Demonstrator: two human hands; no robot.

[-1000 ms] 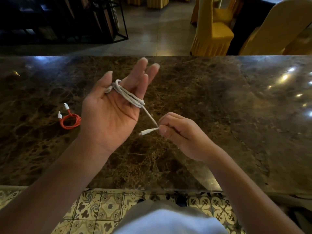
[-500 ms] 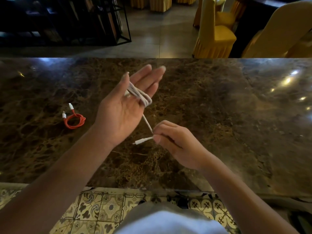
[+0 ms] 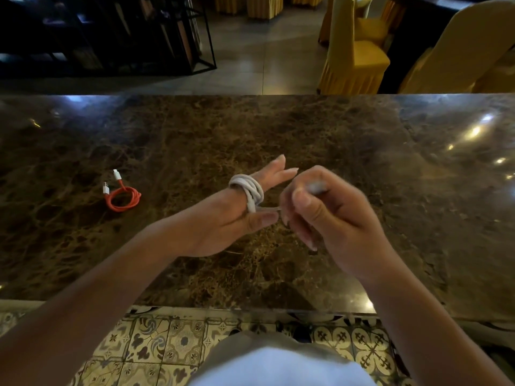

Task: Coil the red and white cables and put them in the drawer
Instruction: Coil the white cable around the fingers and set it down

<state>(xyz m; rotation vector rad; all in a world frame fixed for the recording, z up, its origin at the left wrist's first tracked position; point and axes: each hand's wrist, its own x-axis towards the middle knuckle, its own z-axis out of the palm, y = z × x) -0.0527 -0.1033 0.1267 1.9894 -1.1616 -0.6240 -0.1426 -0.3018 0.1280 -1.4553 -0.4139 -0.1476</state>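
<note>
1. Your left hand (image 3: 223, 218) is held above the counter (image 3: 362, 162) with its back turned up, fingers straight and pointing away from you; the white cable (image 3: 249, 190) is wound around those fingers, and the thumb lies just under the loops.
2. Your right hand (image 3: 328, 215) is curled just beside the left, pinching the short free end of the white cable between thumb and fingertips. A pale blur at the top of that hand may be the plug; you cannot tell for sure.
3. That white cable looks like several thick, overlapping turns bunched at the base of the left fingers, with one strand running across to your right hand.
4. Your red cable (image 3: 122, 197) lies flat on the counter, well to the left of both hands, in a small round coil with its two white plugs sticking out at the far side.
5. Neither hand touches the red cable.
6. Beyond the counter stand yellow-covered chairs (image 3: 354, 54) and a dark metal rack (image 3: 111, 32).
</note>
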